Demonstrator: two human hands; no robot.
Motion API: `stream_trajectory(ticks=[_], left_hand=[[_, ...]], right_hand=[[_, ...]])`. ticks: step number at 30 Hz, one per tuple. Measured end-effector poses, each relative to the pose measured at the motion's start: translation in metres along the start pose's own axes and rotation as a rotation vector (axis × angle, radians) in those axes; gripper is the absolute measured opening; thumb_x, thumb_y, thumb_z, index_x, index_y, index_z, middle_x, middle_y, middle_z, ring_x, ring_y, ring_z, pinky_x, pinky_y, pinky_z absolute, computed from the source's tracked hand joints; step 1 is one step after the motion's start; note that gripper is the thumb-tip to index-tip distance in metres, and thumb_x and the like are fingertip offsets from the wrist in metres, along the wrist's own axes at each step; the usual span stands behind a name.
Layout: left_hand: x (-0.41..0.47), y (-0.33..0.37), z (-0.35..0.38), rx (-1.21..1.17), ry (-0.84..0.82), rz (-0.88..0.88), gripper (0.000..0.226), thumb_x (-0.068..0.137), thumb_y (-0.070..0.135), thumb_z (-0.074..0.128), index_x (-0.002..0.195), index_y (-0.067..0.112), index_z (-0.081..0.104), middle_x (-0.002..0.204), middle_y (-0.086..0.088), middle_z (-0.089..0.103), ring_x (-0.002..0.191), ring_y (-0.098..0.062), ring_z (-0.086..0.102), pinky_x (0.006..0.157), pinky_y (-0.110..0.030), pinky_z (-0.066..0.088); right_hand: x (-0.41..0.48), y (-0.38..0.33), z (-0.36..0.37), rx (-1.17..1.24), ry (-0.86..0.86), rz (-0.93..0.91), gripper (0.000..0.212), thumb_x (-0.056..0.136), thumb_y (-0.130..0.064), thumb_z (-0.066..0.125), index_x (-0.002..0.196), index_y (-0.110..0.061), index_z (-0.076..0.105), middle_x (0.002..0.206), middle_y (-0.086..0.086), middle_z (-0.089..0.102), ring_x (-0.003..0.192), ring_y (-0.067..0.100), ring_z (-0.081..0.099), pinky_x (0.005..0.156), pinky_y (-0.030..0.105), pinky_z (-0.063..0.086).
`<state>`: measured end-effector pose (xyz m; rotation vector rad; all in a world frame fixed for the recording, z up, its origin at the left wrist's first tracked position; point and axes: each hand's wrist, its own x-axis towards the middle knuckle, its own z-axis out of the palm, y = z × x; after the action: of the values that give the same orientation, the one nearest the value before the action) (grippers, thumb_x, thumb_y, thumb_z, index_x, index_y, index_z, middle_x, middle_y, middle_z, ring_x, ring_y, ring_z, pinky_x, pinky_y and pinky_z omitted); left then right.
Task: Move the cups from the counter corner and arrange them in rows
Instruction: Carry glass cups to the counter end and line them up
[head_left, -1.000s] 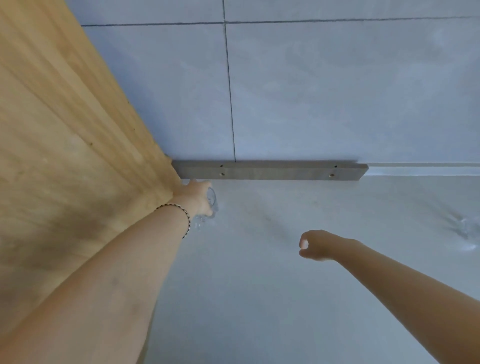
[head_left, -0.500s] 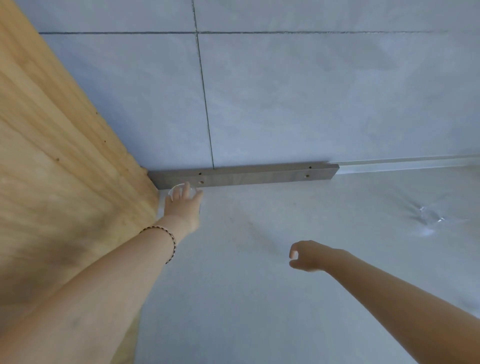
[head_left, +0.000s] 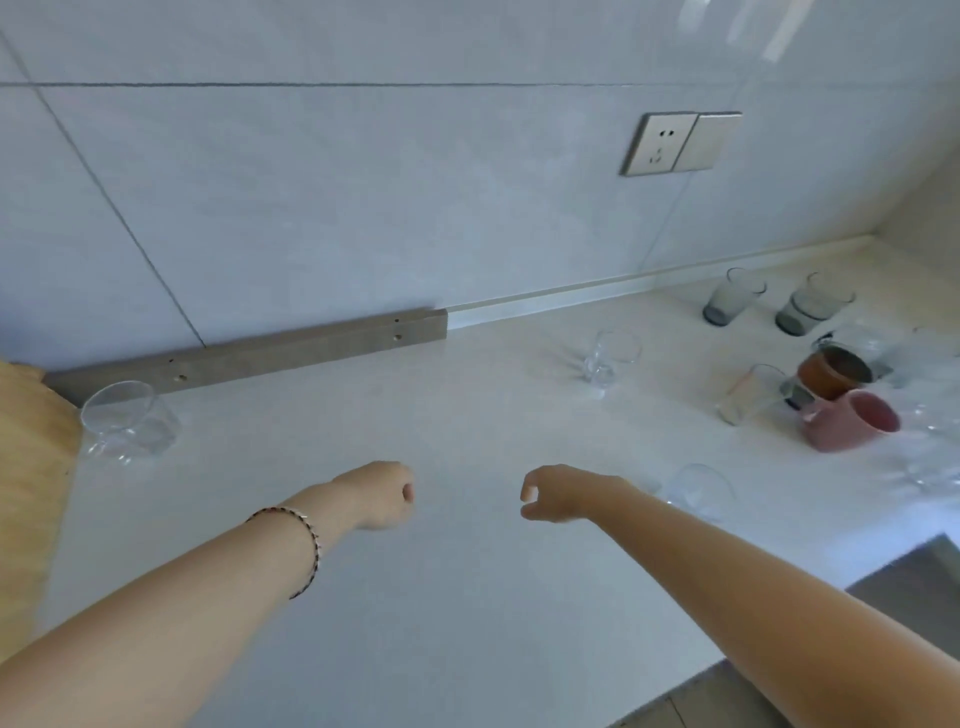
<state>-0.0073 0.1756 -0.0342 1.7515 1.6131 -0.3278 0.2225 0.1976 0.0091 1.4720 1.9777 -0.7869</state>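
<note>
Pale counter (head_left: 467, 597) fills my view below grey wall tiles (head_left: 363, 182). I see my left hand (head_left: 376, 496) curled into an empty fist, my right hand (head_left: 563, 493) loosely bent, empty. One clear glass (head_left: 124, 421) stands at nine o'clock; pink mug (head_left: 852, 428) and other cups (head_left: 831, 371) crowd three o'clock.

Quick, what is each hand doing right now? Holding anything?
Left hand: fingers curled shut, holding nothing.
Right hand: loosely curled, open, holding nothing.
</note>
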Motion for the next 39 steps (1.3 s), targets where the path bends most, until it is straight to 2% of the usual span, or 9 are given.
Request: stream_trajectory(ticks=[3,6,9,12,16,20,24,28,39], left_hand=[[0.014,0.048,0.012,0.004,-0.049,-0.001,0.010,0.083,0.018,0.044,0.075,0.022,0.048,0.092,-0.002,0.056,0.085,-0.023,0.054,0.078,-0.032,0.046],[0.019,0.090,0.023,-0.010,-0.116,-0.023,0.028,0.082,0.014,0.043,0.058,0.025,0.034,0.071,0.000,0.039,0.063,-0.017,0.033,0.052,-0.025,0.023],[0.027,0.115,0.033,-0.024,-0.123,-0.062,0.030,0.082,0.018,0.046,0.057,0.027,0.032,0.065,0.004,0.033,0.056,-0.012,0.026,0.051,-0.025,0.019],[0.026,0.135,0.040,-0.091,-0.123,-0.111,0.014,0.085,0.020,0.044,0.070,0.021,0.043,0.062,0.001,0.038,0.056,-0.017,0.032,0.049,-0.022,0.025],[0.011,0.138,0.041,-0.161,-0.149,-0.187,0.006,0.088,0.022,0.042,0.087,0.019,0.047,0.082,-0.009,0.050,0.073,-0.022,0.044,0.053,-0.021,0.031],[-0.009,0.107,0.037,-0.207,-0.112,-0.272,0.007,0.089,0.023,0.043,0.085,0.018,0.048,0.085,-0.008,0.050,0.075,-0.022,0.045,0.053,-0.021,0.032],[-0.034,0.049,0.028,-0.301,-0.014,-0.374,0.013,0.089,0.022,0.044,0.076,0.022,0.047,0.073,-0.005,0.048,0.064,-0.019,0.043,0.049,-0.022,0.028],[-0.062,-0.013,0.016,-0.375,-0.013,-0.505,0.014,0.091,0.026,0.043,0.094,0.017,0.052,0.093,-0.005,0.055,0.083,-0.020,0.057,0.063,-0.023,0.040],[-0.102,-0.181,-0.023,-0.495,0.057,-0.623,0.012,0.081,0.028,0.045,0.074,0.018,0.048,0.083,-0.004,0.055,0.072,-0.019,0.054,0.063,-0.025,0.038]], right_hand=[[-0.021,0.058,-0.004,0.011,0.047,0.020,0.041,0.096,-0.027,0.045,0.135,-0.014,0.047,0.145,0.003,0.043,0.134,0.022,0.039,0.107,0.032,0.033],[-0.035,0.119,-0.009,0.014,0.107,0.064,0.039,0.095,-0.025,0.045,0.133,-0.015,0.048,0.141,0.004,0.046,0.131,0.022,0.042,0.104,0.031,0.035],[-0.038,0.174,-0.010,-0.004,0.201,0.128,0.042,0.093,-0.029,0.050,0.134,-0.019,0.047,0.140,0.007,0.045,0.130,0.024,0.042,0.106,0.034,0.035],[-0.037,0.210,-0.005,-0.057,0.215,0.167,0.064,0.088,-0.042,0.057,0.143,-0.021,0.034,0.142,0.008,0.037,0.132,0.028,0.039,0.106,0.039,0.036],[-0.028,0.219,0.007,-0.006,0.148,0.132,0.094,0.074,-0.048,0.071,0.148,-0.023,0.019,0.143,0.007,0.033,0.131,0.028,0.041,0.105,0.040,0.041],[-0.017,0.208,0.014,-0.141,0.137,0.128,0.088,0.073,-0.041,0.072,0.145,-0.023,0.024,0.138,0.006,0.036,0.126,0.028,0.047,0.098,0.034,0.044],[-0.012,0.179,0.003,-0.254,0.148,0.127,0.082,0.071,-0.041,0.073,0.140,-0.028,0.031,0.132,0.004,0.042,0.120,0.025,0.052,0.095,0.030,0.045],[-0.002,0.114,-0.009,-0.287,0.168,0.077,0.079,0.069,-0.043,0.072,0.137,-0.030,0.034,0.128,0.003,0.044,0.115,0.023,0.055,0.093,0.028,0.044],[0.082,-0.171,-0.030,-0.019,0.193,-0.131,0.080,0.068,-0.051,0.072,0.136,-0.027,0.037,0.128,0.005,0.050,0.112,0.021,0.057,0.091,0.029,0.045]])
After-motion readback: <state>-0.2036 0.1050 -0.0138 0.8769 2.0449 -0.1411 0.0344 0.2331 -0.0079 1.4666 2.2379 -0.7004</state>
